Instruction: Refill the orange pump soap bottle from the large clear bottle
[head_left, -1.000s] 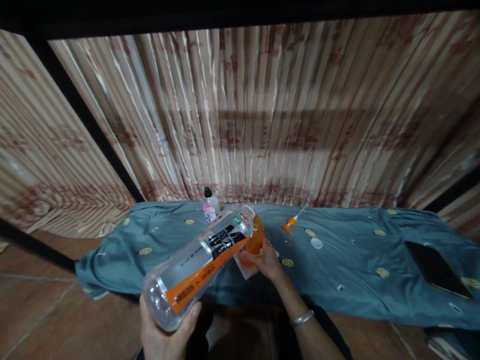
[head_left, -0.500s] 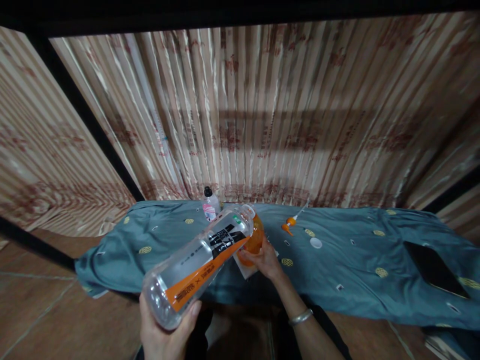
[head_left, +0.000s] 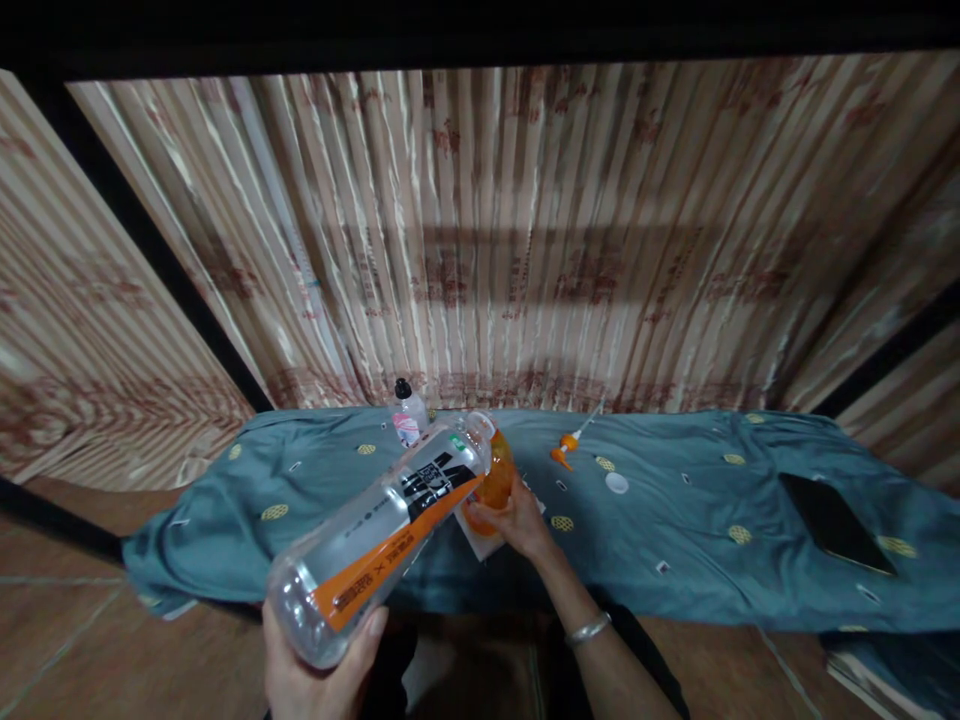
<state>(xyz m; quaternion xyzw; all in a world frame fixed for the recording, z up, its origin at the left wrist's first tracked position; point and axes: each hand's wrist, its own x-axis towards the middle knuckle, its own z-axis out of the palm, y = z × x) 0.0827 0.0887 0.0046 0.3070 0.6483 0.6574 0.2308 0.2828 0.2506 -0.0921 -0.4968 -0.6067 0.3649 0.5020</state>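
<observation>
My left hand [head_left: 315, 670] wraps the base of the large clear plastic bottle with the orange-and-black label [head_left: 386, 530], tilted mouth-down. Just beyond it, my right hand [head_left: 510, 520] grips the small orange bottle [head_left: 496, 478] under that mouth. If the tilt steepens, I reckon liquid overshoots onto the teal patterned cloth [head_left: 675, 540].

Left hand [head_left: 315, 672], low and near the body, is curled in a grip, thumb up. Right hand [head_left: 517, 520] reaches forward, fingers closed, silver bangle [head_left: 587, 630] at its wrist.
</observation>
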